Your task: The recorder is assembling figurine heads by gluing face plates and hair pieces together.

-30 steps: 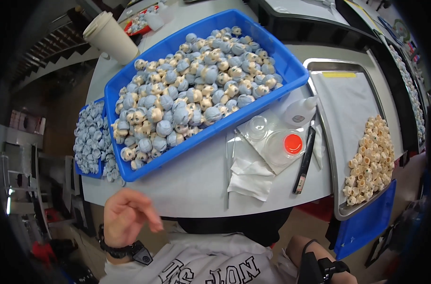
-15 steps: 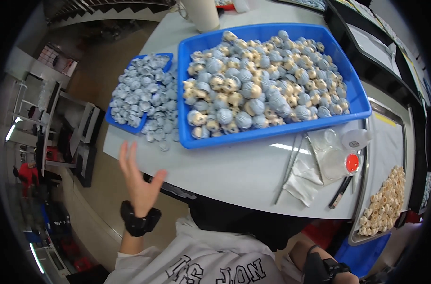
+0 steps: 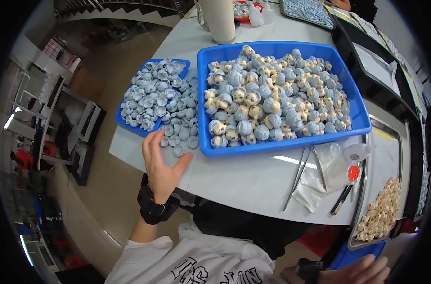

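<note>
One hand, the person's left (image 3: 161,173), is held over the near table edge with fingers spread and thumb apart, open and with nothing in it that I can see, its fingertips just beside the loose grey-blue caps (image 3: 180,130). The right hand (image 3: 367,270) is low at the lower right, near the metal tray (image 3: 379,154), fingers partly bent; from where I stand I cannot tell whether it holds anything. Those caps fill a small blue tray (image 3: 130,127) and spill onto the white table (image 3: 239,177), while hollow cream pieces (image 3: 379,208) lie heaped at the near end of the metal tray. Between the two heaps, the large blue bin (image 3: 282,147) is piled with doll heads (image 3: 253,98), cream faces under grey-blue caps, so I'd judge a great many are already put together. Plenty seems left, too, with both loose heaps sizeable. Just in front of the bin lie thin metal rods (image 3: 298,180), a white cloth (image 3: 310,191) and a squeeze bottle (image 3: 356,152); beyond it stands a pale cup (image 3: 217,21).
</note>
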A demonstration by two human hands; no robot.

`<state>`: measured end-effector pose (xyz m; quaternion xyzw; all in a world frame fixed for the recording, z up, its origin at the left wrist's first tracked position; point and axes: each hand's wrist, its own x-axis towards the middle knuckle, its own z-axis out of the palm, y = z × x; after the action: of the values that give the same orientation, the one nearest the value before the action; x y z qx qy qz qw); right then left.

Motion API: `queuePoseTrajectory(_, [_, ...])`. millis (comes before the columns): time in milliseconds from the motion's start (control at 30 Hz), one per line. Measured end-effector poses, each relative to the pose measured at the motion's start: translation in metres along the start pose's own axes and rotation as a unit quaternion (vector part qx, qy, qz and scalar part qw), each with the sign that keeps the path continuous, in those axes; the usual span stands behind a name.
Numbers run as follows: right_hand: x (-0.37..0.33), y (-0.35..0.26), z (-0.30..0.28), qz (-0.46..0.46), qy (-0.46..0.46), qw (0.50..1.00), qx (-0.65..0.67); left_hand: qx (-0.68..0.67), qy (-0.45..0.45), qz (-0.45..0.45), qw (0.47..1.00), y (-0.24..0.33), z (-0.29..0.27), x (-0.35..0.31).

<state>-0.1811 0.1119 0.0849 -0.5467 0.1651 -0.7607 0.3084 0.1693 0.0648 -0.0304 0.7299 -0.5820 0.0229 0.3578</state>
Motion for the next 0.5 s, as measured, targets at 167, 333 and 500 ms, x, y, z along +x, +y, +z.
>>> queuePoseTrajectory(167, [-0.034, 0.049, 0.018, 0.065, -0.003, 0.998, -0.012, 0.039, 0.007, 0.013, 0.999, 0.008, 0.006, 0.006])
queuePoseTrajectory(333, [-0.051, 0.084, 0.03, 0.173, -0.159, 0.971, -0.036, 0.029, 0.002, -0.014, 0.999, 0.005, 0.006, 0.005])
queuePoseTrajectory(500, [-0.054, 0.099, 0.039, 0.253, -0.264, 0.931, 0.009, 0.034, -0.026, -0.001, 0.999, 0.003, 0.01, 0.005])
